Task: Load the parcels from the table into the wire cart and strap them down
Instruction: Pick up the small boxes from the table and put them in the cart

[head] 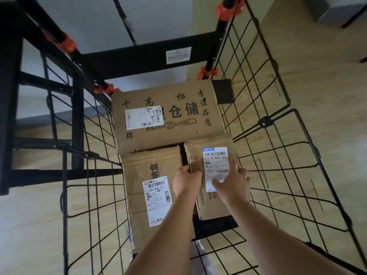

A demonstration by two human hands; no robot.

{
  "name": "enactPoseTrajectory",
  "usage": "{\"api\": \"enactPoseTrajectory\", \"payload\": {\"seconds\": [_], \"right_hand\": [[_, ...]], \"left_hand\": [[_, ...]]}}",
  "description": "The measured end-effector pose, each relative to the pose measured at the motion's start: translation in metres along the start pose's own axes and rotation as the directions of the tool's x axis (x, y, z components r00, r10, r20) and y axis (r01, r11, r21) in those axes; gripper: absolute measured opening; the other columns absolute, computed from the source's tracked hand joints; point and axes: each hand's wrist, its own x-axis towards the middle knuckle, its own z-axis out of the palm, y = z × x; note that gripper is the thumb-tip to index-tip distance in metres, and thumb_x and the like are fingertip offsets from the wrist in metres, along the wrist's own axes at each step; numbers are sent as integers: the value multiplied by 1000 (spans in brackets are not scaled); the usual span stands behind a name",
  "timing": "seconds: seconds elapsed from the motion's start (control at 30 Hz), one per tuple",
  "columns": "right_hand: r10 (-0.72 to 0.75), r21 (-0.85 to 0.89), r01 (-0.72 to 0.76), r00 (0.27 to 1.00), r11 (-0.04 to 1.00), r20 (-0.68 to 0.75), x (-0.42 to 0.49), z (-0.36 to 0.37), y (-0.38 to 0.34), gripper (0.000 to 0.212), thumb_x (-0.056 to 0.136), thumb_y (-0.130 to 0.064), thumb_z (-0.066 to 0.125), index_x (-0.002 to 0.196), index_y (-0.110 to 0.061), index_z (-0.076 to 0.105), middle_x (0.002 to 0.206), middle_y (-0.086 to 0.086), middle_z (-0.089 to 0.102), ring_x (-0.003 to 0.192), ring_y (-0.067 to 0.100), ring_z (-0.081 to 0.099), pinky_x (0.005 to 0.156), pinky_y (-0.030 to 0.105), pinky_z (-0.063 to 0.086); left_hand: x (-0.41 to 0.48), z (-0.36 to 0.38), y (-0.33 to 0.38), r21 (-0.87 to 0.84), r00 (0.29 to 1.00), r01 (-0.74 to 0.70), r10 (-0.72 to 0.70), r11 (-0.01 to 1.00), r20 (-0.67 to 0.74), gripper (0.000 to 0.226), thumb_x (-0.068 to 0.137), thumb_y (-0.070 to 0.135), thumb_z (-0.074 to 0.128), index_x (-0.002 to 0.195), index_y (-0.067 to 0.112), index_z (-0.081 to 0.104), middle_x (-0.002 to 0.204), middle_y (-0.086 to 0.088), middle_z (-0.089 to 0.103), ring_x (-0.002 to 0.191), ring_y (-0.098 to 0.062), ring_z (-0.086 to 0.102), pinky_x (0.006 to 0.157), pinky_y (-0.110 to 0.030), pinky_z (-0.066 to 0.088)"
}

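Cardboard narrow parcel [215, 161] lies clasped between both hands, long axis pointing away from them: left hand [185, 183] grips its left edge, right hand [232, 180] its right.

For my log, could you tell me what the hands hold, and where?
Both hold the small right parcel: left hand its left edge, right hand its right edge.

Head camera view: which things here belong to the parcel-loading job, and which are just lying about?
Job: wire cart; big box; left box; right box, gripped by left hand and right hand; black cord, perhaps the strap.
Lying about: grey cabinet; wooden floor.
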Motion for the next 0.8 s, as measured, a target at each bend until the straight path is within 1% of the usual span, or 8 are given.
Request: {"api": "enactPoseTrajectory", "payload": {"seconds": [0.1,0.3,0.43,0.5,0.57,0.67,0.73,0.8], "right_hand": [[-14,2,14,1000,1000,24,-4,2,-1,91,81,-33,72,151,-35,13,137,12,38,121,28,42,82,33,44],[-25,-6,25,998,1000,52,-10,0,-6,89,82,-33,72,150,-34,15,137,11,39,121,28,42,89,37,46],[-23,17,22,998,1000,55,-13,-2,-11,85,83,-30,70,151,-30,18,145,12,33,130,30,37,99,43,45],[-21,4,21,999,1000,47,-15,-3,-13,83,84,-29,70,150,-27,20,147,13,31,133,30,33,103,45,43],[-9,-10,9,999,1000,36,-16,-5,-14,81,84,-29,70,150,-25,22,148,12,29,134,30,31,103,48,42],[10,39,-11,999,999,38,-16,-7,-13,86,82,-26,72,150,-28,20,145,13,31,132,33,35,101,53,44],[30,63,-33,998,997,55,-15,-6,-12,90,81,-26,74,151,-30,17,142,12,33,128,34,38,100,53,45],[30,28,-32,998,999,62,-18,-1,-11,94,80,-30,76,151,-30,14,142,11,33,126,32,40,97,48,47]], "left_hand": [[-4,-1,0,11,999,35,-35,999,-34,5,88,22,57,92,23,57,67,10,61,55,-4,53,46,-19,34],[-8,-3,0,47,997,69,-68,996,-39,14,86,22,58,94,17,48,92,-1,68,86,-21,66,63,-26,44],[-9,-4,0,30,993,9,-6,1000,-122,15,91,20,53,77,16,57,68,2,60,73,-23,63,53,-24,40],[-12,-9,-1,20,986,11,-7,1000,-169,9,89,19,53,92,19,62,84,2,64,79,-19,59,52,-22,36],[-8,-18,-8,31,965,24,-15,999,-261,36,85,17,56,120,20,57,118,-3,57,98,-19,53,62,-25,38],[2,-47,-29,133,888,145,-70,980,-454,65,78,22,64,138,16,39,140,-13,38,122,-29,41,89,-39,45],[10,-66,-47,98,847,262,-180,960,-500,84,78,33,72,146,15,26,152,-15,27,133,-33,33,107,-46,36],[14,-77,-65,22,843,298,-252,954,-476,103,74,42,79,153,19,16,159,-11,13,141,-34,25,114,-48,25]]}}
